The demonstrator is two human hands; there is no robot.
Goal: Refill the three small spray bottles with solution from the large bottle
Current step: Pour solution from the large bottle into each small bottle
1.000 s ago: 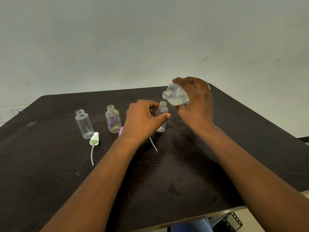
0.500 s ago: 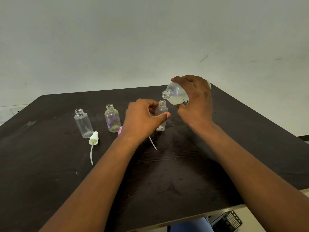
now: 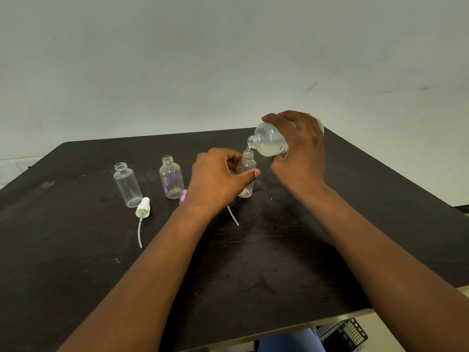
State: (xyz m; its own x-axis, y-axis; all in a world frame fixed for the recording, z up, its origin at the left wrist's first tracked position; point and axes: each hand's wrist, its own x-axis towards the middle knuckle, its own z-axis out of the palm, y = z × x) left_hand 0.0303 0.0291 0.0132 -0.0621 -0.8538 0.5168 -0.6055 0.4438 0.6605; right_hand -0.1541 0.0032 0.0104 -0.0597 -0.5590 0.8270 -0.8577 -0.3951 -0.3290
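A dark table (image 3: 76, 250) fills the lower frame under a pale wall (image 3: 177, 59). Left of centre stand two open small bottles (image 3: 127, 184) (image 3: 171, 177), a white sprayer (image 3: 143, 207) lying before them. At centre the left hand (image 3: 218, 179) grips a third bottle (image 3: 246, 174). Upper right, the right hand (image 3: 299, 151) grips the tilted large bottle (image 3: 269, 142), mouth just above it.

Three small bottles (image 3: 247, 175) in row on table (image 3: 279, 262); large bottle (image 3: 270, 142) above rightmost.

A dark bench (image 3: 291, 262) with a worn, scuffed top fills the lower view, its pale front edge showing at the right. Behind it rises a plain grey-white wall (image 3: 203, 59) with a few faint marks. Soft, even light falls over everything.
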